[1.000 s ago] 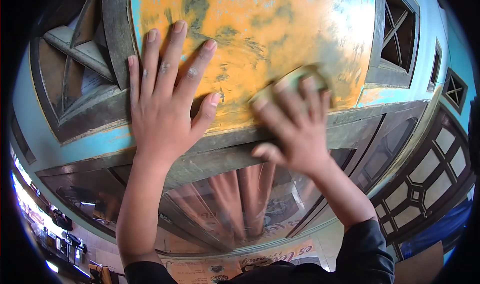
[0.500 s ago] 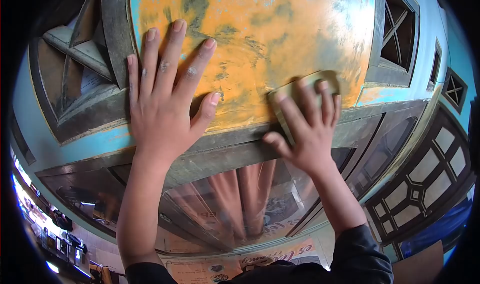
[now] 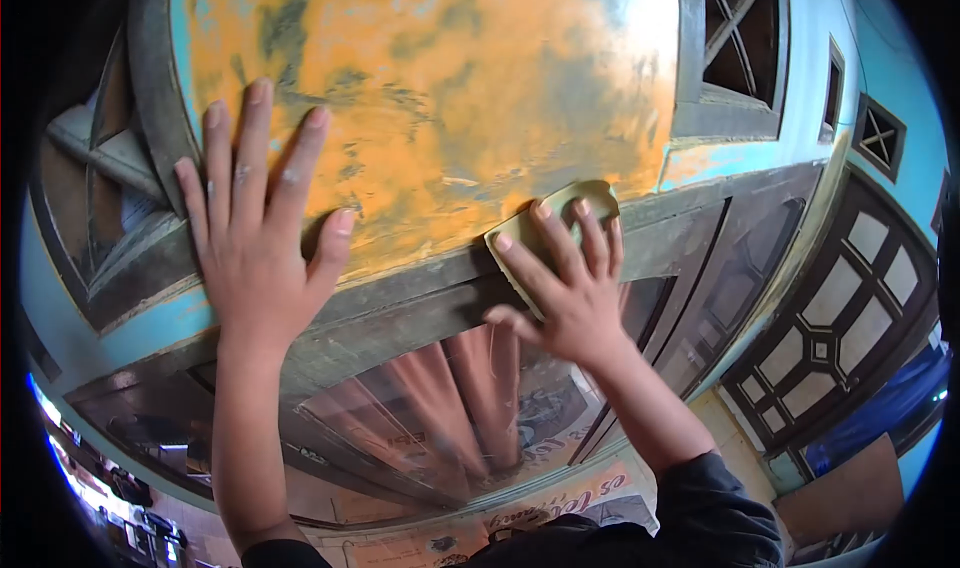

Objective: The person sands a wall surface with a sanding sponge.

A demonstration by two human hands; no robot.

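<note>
My left hand (image 3: pixel 262 230) lies flat with fingers spread on the orange, patchy wall panel (image 3: pixel 480 78), near its left side. Whitish dust marks two of its knuckles. Under the fingers of my right hand (image 3: pixel 572 286) is a tan-green sheet of sandpaper (image 3: pixel 598 200), pressed against the panel's lower edge. The thumb of that hand sticks out to the left below the sheet. A dark wooden beam (image 3: pixel 400 303) runs just beneath the panel. The sandpaper's grit side faces away from me.
Wooden vent frames with crossed slats flank the panel, one at left (image 3: pixel 110 158) and one at right (image 3: pixel 740 38). Below the beam, a glass pane shows an orange-brown curtain (image 3: pixel 430 398). A panelled door (image 3: pixel 830 298) stands at right, and a printed banner (image 3: pixel 570 498) is below.
My right hand and the sandpaper have shifted down to the panel's lower edge. The whole view has turned, so the wall and my left hand appear further left.
</note>
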